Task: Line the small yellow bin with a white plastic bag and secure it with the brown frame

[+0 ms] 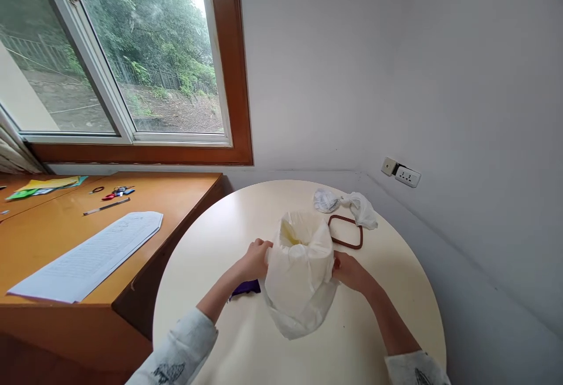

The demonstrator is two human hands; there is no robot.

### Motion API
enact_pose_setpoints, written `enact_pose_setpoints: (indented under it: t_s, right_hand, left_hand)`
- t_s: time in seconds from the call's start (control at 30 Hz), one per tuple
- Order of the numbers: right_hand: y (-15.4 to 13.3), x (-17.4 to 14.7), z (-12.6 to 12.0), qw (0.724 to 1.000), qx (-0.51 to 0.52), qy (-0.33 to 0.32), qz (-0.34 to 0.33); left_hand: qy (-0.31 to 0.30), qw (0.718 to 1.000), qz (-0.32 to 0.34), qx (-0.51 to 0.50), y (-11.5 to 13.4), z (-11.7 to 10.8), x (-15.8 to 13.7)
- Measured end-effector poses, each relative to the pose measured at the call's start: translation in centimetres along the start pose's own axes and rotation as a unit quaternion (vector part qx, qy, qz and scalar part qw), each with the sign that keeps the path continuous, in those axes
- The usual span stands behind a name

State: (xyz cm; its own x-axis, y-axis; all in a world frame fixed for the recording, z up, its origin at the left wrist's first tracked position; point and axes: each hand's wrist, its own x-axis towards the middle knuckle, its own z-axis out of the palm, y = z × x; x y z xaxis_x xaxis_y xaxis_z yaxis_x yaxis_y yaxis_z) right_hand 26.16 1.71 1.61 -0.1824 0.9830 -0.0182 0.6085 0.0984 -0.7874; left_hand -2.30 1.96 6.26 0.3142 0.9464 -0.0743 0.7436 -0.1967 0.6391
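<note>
A white plastic bag point(301, 288) hangs over the outside of a small upright bin on the round table, its lower edge loose around the sides. Something yellowish shows inside the mouth; most of the bin is hidden by the bag. My left hand point(256, 260) grips the bag on its left side, fingers curled in. On the opposite side my right hand point(350, 270) pinches the bag near its upper edge. Just behind my right hand lies a brown rectangular ring frame point(346, 245). A dark purple item point(247, 287) lies partly hidden under my left wrist.
Crumpled white plastic point(363, 210) and a greyish wad point(326, 201) lie at the back of the round table point(197, 256). To the left, a wooden desk point(185, 188) bears papers point(97, 256), a pen point(106, 206) and keys point(119, 192). A wall socket point(407, 176) is at right.
</note>
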Motion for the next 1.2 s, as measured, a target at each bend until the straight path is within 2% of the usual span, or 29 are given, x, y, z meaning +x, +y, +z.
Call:
enact_pose_setpoints:
  t_s: [0.07,0.17,0.23,0.33,0.4,0.5,0.6,0.77,0.9,0.97,1.03,1.1,1.13,1.2]
  right_hand:
    - [-0.2,0.1,0.1,1.000,0.003,-0.013,0.001]
    - [-0.5,0.2,-1.1,1.000,0.009,0.007,-0.007]
    - [-1.0,0.1,-2.7,0.998,0.045,0.024,-0.020]
    - [-2.6,-0.4,-5.7,0.986,0.152,0.055,-0.040]
    - [-4.1,-0.8,-7.6,0.975,0.200,0.084,-0.040]
    - [-6.7,-1.1,-9.6,0.957,0.253,0.127,-0.070]
    - [-9.2,-0.9,-10.1,0.943,0.292,0.123,-0.103]
    - [-11.0,-0.7,-9.4,0.937,0.331,0.071,-0.086]
    - [-10.7,-0.3,-8.8,0.903,0.410,0.077,-0.107]
    - [-10.8,0.3,-8.6,0.878,0.448,0.094,-0.139]
    - [-11.5,1.0,-8.4,0.851,0.487,0.103,-0.169]
    - [-12.8,1.4,-7.8,0.825,0.525,0.087,-0.189]
    - [-13.6,1.6,-7.3,0.816,0.540,0.069,-0.196]
    - [-15.3,1.5,-6.1,0.804,0.556,0.014,-0.213]
  left_hand:
    - [-0.003,1.000,0.017,0.012,0.3,0.3,0.6]
    - [0.006,1.000,0.028,-0.003,0.4,-0.3,1.0]
    - [0.020,0.999,0.025,-0.019,0.4,-1.5,0.9]
    - [0.040,0.997,0.024,-0.056,1.0,-4.2,0.3]
    - [0.050,0.990,0.034,-0.131,1.8,-6.3,-0.3]
    - [0.083,0.959,0.054,-0.266,3.2,-8.7,-1.1]
    - [0.098,0.935,0.052,-0.336,4.4,-9.7,-1.4]
    - [0.019,0.939,0.031,-0.342,5.3,-8.5,-2.2]
    - [-0.040,0.940,0.015,-0.338,4.7,-7.8,-2.6]
    - [-0.052,0.923,0.015,-0.381,4.0,-7.7,-2.1]
    - [-0.030,0.888,-0.001,-0.459,3.1,-7.3,-1.0]
    - [0.002,0.854,-0.047,-0.519,2.4,-6.5,0.4]
    - [0.009,0.848,-0.075,-0.524,2.1,-5.9,1.0]
    - [-0.011,0.850,-0.091,-0.518,2.0,-4.6,2.2]
